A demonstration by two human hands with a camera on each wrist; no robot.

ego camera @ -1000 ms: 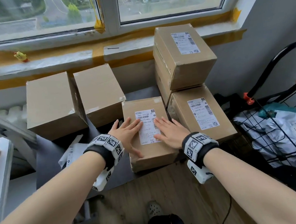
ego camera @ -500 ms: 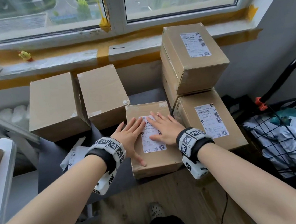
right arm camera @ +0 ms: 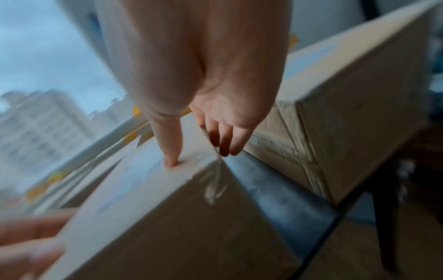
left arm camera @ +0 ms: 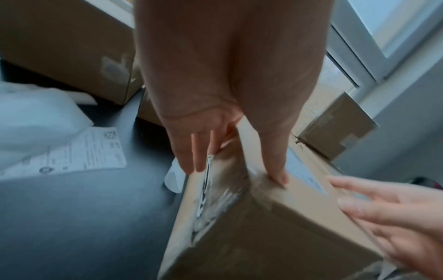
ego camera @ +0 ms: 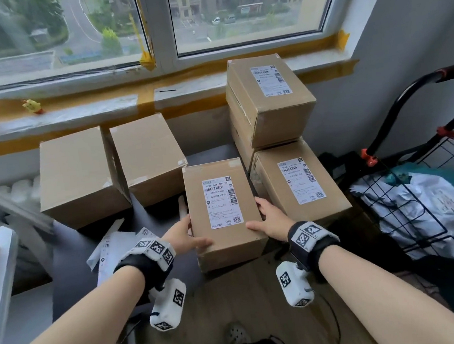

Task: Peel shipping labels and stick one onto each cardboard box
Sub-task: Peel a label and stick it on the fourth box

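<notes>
Both hands have left the label face, where they lay flat a second ago, and now flank the near box. The left hand [ego camera: 181,237] grasps the near box [ego camera: 224,214] at its 9 o'clock side, thumb on top and fingers down the wall; the right hand [ego camera: 271,220] grasps the 3 o'clock side likewise. The shipping label [ego camera: 221,201] lies flat on the lid. The box sits at the near edge of the dark table [ego camera: 69,253], with two labelled boxes [ego camera: 299,181] stacked at 2 o'clock and two bare boxes [ego camera: 80,170] at 10 o'clock. Loose label sheets [ego camera: 108,250] lie at 8 o'clock. Judged step: moving the finished box aside. Done well, the grip stays low and even, the box level, clearing its neighbour before being set down, label upward
</notes>
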